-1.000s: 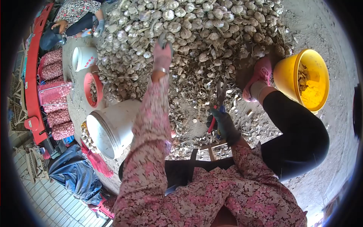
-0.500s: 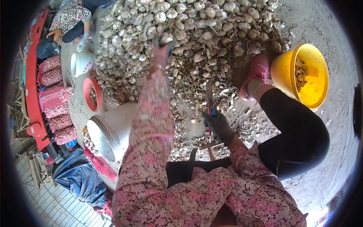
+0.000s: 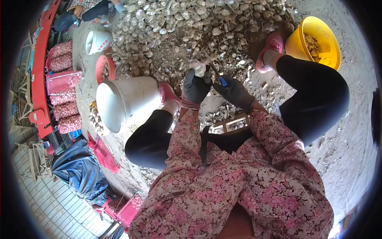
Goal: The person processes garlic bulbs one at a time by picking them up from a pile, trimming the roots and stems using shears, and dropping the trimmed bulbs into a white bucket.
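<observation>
My left hand [image 3: 196, 88], in a dark glove, is closed around a garlic bulb [image 3: 197, 68] in front of me. The bulb's dry stem points up and to the right. In my gloved right hand [image 3: 235, 95] is a pair of pruning shears with a blue handle [image 3: 223, 82]. Their dark blades [image 3: 215, 70] reach up to the stem, close beside the bulb. Beyond both hands spreads a large heap of garlic bulbs [image 3: 175, 18], with cut stems and dry scraps on the ground nearer to me.
A large white bucket [image 3: 137, 95] lies tilted on my left, with a red tub [image 3: 105, 65] and a smaller white bucket [image 3: 97, 42] beyond it. At right stands a yellow bucket [image 3: 304, 42] holding scraps. Filled mesh sacks [image 3: 65, 97] line the left; another person [image 3: 95, 12] sits at the far left.
My left hand has come back from the heap with a garlic bulb and now meets the shears. My right hand has moved up slightly, and the view has shifted.
</observation>
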A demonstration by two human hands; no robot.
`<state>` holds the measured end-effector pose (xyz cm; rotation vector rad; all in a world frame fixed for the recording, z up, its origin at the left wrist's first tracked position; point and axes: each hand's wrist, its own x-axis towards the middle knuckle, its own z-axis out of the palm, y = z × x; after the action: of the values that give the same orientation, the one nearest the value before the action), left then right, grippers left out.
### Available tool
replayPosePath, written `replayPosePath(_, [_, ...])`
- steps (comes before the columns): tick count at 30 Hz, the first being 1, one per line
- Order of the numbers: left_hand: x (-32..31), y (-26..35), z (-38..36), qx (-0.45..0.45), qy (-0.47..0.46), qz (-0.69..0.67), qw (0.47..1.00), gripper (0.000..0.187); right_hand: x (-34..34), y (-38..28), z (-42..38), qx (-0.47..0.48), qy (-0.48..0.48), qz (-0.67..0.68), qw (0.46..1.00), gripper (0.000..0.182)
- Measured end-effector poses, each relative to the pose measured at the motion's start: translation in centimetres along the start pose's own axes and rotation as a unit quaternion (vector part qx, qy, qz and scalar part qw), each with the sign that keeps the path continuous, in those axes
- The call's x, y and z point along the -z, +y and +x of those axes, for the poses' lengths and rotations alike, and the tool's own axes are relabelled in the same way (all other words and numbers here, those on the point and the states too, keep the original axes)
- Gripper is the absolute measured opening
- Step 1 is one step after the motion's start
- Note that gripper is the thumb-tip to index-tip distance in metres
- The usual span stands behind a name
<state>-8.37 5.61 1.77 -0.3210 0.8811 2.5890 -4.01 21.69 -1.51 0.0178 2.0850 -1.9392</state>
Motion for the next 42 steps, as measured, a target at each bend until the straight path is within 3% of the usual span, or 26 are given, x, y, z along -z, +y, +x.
replayPosePath(1, [-0.4,-0.1,-0.7,-0.014,-0.006,0.005,1.0,0.03,-0.1,-0.2,-0.6,-0.037,-0.027,0.01,0.999,0.019])
replayPosePath(3, [-0.3,-0.1,-1.6,-0.022,0.014,-0.064,0.998,0.02,-0.8,-0.1,-1.6,-0.058,-0.007,0.001,0.998,0.02])
replayPosePath(5, [1.9,0.0,-2.0,-0.021,-0.074,-0.14,0.987,0.022,-1.2,0.1,-2.8,-0.064,-0.031,-0.059,0.996,0.022])
replayPosePath(7, [2.1,0.8,-3.0,-0.052,-0.027,-0.119,0.991,0.024,-1.4,-0.4,-3.6,-0.07,-0.028,-0.054,0.996,0.028])
replayPosePath(9, [5.3,1.5,-3.3,-0.09,0.036,0.072,0.993,0.027,-1.1,-1.7,-4.6,0.024,0.057,-0.154,0.986,0.038])
replayPosePath(10, [5.8,2.3,-3.5,-0.089,0.043,0.098,0.99,0.034,-0.3,-4.8,-5.2,0.014,0.02,-0.185,0.982,0.05])
replayPosePath(11, [6.2,2.2,-3.9,-0.089,0.046,0.096,0.99,0.034,-0.2,-4.9,-5.1,0.013,0.018,-0.186,0.982,0.05])
replayPosePath(13, [5.0,2.2,-4.6,-0.159,0.067,0.35,0.921,0.042,0.3,-4.7,-4.4,0.167,0.058,-0.364,0.915,0.055])
replayPosePath(15, [3.1,1.5,-4.6,-0.202,0.097,0.362,0.905,0.053,0.2,-4.3,-4.4,0.165,0.059,-0.392,0.903,0.058])
replayPosePath(17, [1.0,1.3,-4.8,-0.232,0.188,0.63,0.717,0.062,0.1,-3.0,-4.1,0.183,0.071,-0.405,0.893,0.063])
replayPosePath(18, [1.1,0.8,-4.4,-0.206,0.207,0.588,0.754,0.072,0.2,-2.6,-4.1,0.219,0.062,-0.397,0.889,0.069])
replayPosePath(19, [1.4,0.8,-4.2,-0.2,0.207,0.588,0.756,0.072,0.2,-2.1,-4.2,0.212,0.061,-0.398,0.89,0.069])
replayPosePath(21, [2.2,0.9,-3.5,-0.153,0.18,0.717,0.656,0.077,0.1,-1.5,-4.1,0.145,0.018,-0.395,0.907,0.071])
replayPosePath(23, [3.1,0.4,-2.9,-0.161,0.155,0.73,0.645,0.079,-0.1,-1.2,-3.8,0.124,0.026,-0.397,0.909,0.072])
replayPosePath(27, [3.2,-0.5,-2.8,-0.146,0.145,0.758,0.619,0.078,-0.4,-0.3,-3.5,-0.007,-0.019,-0.366,0.93,0.056])
replayPosePath(28, [3.5,-0.5,-2.8,-0.142,0.145,0.759,0.619,0.078,-0.3,-0.2,-3.3,-0.052,-0.045,-0.358,0.931,0.051])
replayPosePath(32, [4.2,-1.2,-2.5,-0.082,0.149,0.726,0.666,0.065,0.3,1.5,-2.4,-0.075,-0.083,-0.362,0.925,0.031])
replayPosePath(34, [4.0,-1.4,-2.9,-0.077,0.091,0.54,0.833,0.055,0.4,3.3,-1.1,-0.069,-0.041,-0.369,0.926,0.028])
replayPosePath(35, [3.7,-1.5,-3.0,-0.078,0.089,0.542,0.832,0.055,0.5,4.2,-0.8,-0.068,-0.038,-0.367,0.927,0.028])
replayPosePath(37, [2.7,-1.3,-3.3,-0.139,0.097,0.305,0.937,0.048,0.8,6.1,-0.2,-0.103,0.01,-0.332,0.938,0.027])
replayPosePath(38, [2.4,0.2,-3.8,-0.14,0.098,0.3,0.938,0.045,1.0,6.8,-0.5,-0.087,0.021,-0.292,0.952,0.031])
replayPosePath(39, [3.0,1.6,-4.3,-0.151,0.12,0.253,0.948,0.044,0.9,7.4,-0.7,-0.131,0.013,-0.227,0.965,0.033])
replayPosePath(40, [3.0,3.3,-4.7,-0.213,0.156,0.236,0.935,0.037,0.6,8.4,-0.8,-0.172,0.004,-0.161,0.972,0.035])
replayPosePath(41, [8.4,5.7,-5.1,-0.208,0.18,0.236,0.932,0.031,-0.2,10.3,-0.9,-0.192,0.032,-0.102,0.976,0.038])
replayPosePath(42, [9.4,8.5,-6.5,-0.282,0.1,0.147,0.943,0.039,-0.2,9.0,-1.0,-0.202,0.018,-0.081,0.976,0.035])
